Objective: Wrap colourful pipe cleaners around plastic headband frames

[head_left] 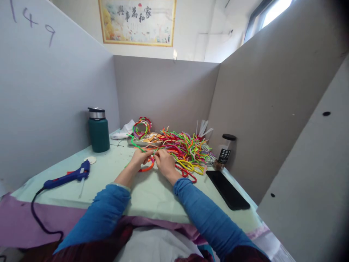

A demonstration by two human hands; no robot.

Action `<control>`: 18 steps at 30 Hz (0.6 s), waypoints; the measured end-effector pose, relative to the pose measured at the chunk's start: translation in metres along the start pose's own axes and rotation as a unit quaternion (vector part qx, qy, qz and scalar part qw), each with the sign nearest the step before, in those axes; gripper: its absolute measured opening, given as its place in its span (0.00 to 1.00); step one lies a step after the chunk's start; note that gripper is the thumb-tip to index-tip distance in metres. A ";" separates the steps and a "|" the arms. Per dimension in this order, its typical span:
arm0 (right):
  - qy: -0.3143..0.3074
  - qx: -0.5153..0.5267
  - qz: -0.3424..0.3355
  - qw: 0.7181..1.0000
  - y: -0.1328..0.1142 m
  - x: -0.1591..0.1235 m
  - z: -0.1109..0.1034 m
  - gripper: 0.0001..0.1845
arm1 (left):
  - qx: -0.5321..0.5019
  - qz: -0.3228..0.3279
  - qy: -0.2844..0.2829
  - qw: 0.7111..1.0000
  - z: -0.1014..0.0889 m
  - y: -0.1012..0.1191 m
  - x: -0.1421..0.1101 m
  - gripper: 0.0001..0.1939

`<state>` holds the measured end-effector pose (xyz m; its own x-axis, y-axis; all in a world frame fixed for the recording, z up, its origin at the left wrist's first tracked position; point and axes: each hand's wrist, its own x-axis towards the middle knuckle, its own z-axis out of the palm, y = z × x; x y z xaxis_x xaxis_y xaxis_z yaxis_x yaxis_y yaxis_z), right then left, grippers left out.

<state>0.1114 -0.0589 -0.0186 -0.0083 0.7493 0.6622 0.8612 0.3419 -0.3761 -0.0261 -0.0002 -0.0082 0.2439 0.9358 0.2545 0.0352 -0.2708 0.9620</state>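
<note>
My left hand (139,158) and my right hand (165,163) meet above the middle of the table, fingers pinched close together. Between them are bendy, fuzzy-looking pipe cleaners. A green pipe cleaner (135,144) sticks out up and left past my left hand. Below the fingers curves an orange pipe cleaner (147,168), bent into a loop, with a bit of pink beside it. Where the strands join is hidden by my fingertips. Just beyond my right hand lies a big tangled pile of coloured pipe cleaners (188,145). Red loops (188,174) and yellow loops (191,166) lie nearest it.
At left are a blue glue gun (68,177) with its cord over the edge, a white disc (90,160) and a green bottle (98,131). A metal tray (131,142) and twisted rings (142,127) stand behind. At right are a phone (227,190) and clear jar (225,153). Partitions enclose three sides.
</note>
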 end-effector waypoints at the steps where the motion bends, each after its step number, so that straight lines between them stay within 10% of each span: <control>1: -0.006 -0.017 -0.005 1.000 0.000 0.000 0.000 0.07 | -0.010 -0.008 -0.007 1.000 0.000 -0.001 0.000 0.18; 18: 0.046 -0.016 0.007 0.999 0.014 0.006 0.000 0.12 | -0.062 -0.035 -0.101 0.992 0.001 0.005 -0.006 0.17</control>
<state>0.1234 -0.0490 -0.0198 0.0493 0.6976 0.7148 0.8764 0.3130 -0.3659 -0.0263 -0.0074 -0.0056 0.4349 0.8837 0.1733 -0.0566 -0.1652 0.9846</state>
